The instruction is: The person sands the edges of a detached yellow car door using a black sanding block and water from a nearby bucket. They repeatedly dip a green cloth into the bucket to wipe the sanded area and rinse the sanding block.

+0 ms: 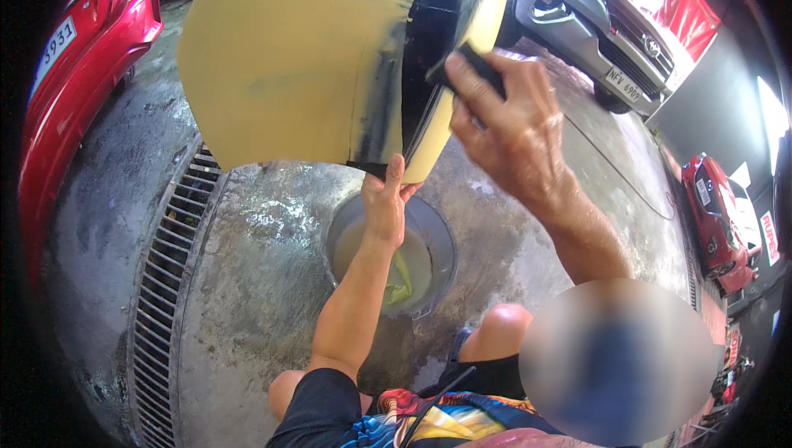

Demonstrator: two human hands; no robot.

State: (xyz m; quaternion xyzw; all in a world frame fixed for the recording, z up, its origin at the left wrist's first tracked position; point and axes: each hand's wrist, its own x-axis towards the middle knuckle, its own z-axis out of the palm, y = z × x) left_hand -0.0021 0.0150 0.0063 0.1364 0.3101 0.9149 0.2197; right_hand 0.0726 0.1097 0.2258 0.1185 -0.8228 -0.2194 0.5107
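Observation:
A large car body panel (280,60), dull yellow with black along one edge, fills the upper middle. My left hand (386,210) grips its lower corner, thumb on the near face and the other fingers partly hidden beneath. My right hand (520,126) is closed around a dark block (481,71), which looks like a sanding block, and holds it against the panel's narrow right side. Grey-blue smears run down the yellow face beside the black edge. Below my left hand stands a round grey bucket (446,254) of murky water with a yellow-green cloth (401,279) in it.
A metal drain grate (161,299) crosses the wet concrete floor (247,283) on the left. One red car (95,93) is at far left, a grey vehicle (590,27) at upper right, another red car (718,221) at far right. A thin hose or cable (615,159) lies on the floor.

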